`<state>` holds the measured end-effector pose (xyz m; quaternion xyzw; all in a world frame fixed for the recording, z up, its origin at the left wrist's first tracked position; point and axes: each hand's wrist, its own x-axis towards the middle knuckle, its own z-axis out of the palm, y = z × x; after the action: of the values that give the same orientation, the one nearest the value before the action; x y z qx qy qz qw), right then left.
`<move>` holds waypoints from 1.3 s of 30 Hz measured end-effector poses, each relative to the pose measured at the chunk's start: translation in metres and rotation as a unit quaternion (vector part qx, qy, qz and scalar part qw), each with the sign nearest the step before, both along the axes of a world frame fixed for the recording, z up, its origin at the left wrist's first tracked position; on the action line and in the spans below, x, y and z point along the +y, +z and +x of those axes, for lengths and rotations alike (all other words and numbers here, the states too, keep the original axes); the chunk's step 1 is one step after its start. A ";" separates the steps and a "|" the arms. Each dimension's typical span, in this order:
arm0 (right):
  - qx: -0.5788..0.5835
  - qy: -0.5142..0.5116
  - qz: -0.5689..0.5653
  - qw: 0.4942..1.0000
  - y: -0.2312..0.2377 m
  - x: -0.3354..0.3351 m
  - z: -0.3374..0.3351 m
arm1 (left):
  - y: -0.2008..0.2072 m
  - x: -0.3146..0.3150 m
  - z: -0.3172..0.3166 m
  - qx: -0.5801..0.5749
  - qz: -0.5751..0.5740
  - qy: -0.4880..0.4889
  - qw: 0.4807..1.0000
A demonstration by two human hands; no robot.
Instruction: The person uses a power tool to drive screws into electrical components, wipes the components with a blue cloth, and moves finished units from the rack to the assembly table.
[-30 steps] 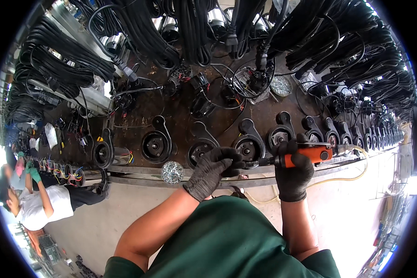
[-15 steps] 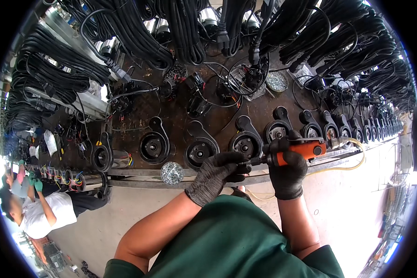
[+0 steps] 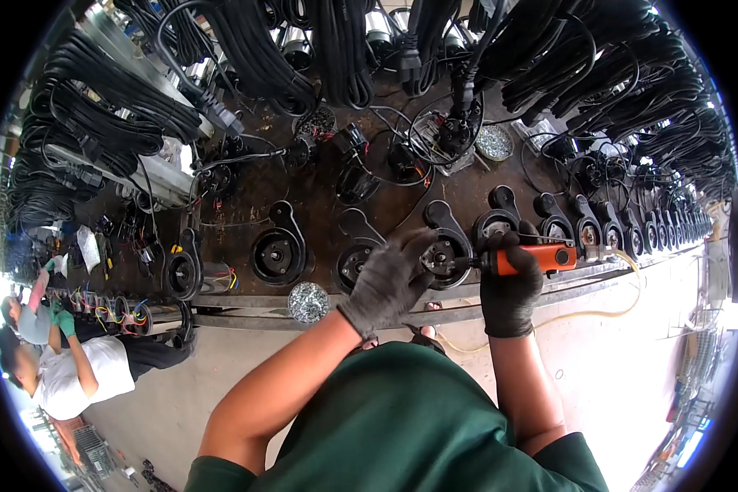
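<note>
My right hand (image 3: 510, 299), in a dark glove, is wrapped round an orange power screwdriver (image 3: 549, 257) with a pale hose at its back end. The driver's dark nose points left, at a round black motor housing (image 3: 446, 215) with a raised arm. My gloved left hand (image 3: 385, 283) is slightly blurred. Its fingers reach apart toward that housing's left side, beside the driver tip; no screw can be made out between them. Below the left hand's wrist side sits a round dish of small metal screws (image 3: 308, 303).
Similar black housings (image 3: 277, 256) line the bench's front edge, running far right. Bundled black cables (image 3: 262, 66) hang above the bench (image 3: 238, 197). Another dish of metal parts (image 3: 494, 143) stands farther back. At left, a person in a white shirt (image 3: 90, 373) works with green gloves.
My left hand has moved up and away from the driver's tip, its fingers now toward the housing. The driver has shifted slightly, its nose now over the housing's face.
</note>
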<state>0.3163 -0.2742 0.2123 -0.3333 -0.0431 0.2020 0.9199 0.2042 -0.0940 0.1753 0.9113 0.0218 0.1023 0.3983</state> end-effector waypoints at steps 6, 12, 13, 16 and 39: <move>-0.148 -0.014 -0.130 0.980 -0.034 0.011 -0.011 | -0.004 0.004 0.019 0.187 0.226 -0.009 0.956; -0.196 0.015 -0.193 0.961 -0.057 0.023 -0.019 | -0.015 0.009 0.019 0.205 0.220 -0.024 0.953; -0.196 0.015 -0.193 0.961 -0.061 0.022 -0.019 | -0.015 0.009 0.018 0.196 0.217 -0.024 0.956; -0.193 0.016 -0.204 0.960 -0.071 0.023 -0.022 | -0.015 0.010 0.017 0.184 0.207 -0.025 0.961; -0.275 0.088 -0.363 0.886 -0.033 0.062 -0.016 | -0.017 0.012 0.015 0.173 0.214 -0.013 0.961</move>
<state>0.3005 -0.2126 0.1795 -0.6806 -0.2471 0.1844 0.6647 0.2189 -0.0819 0.1588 0.9793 0.0562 -0.0596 0.1851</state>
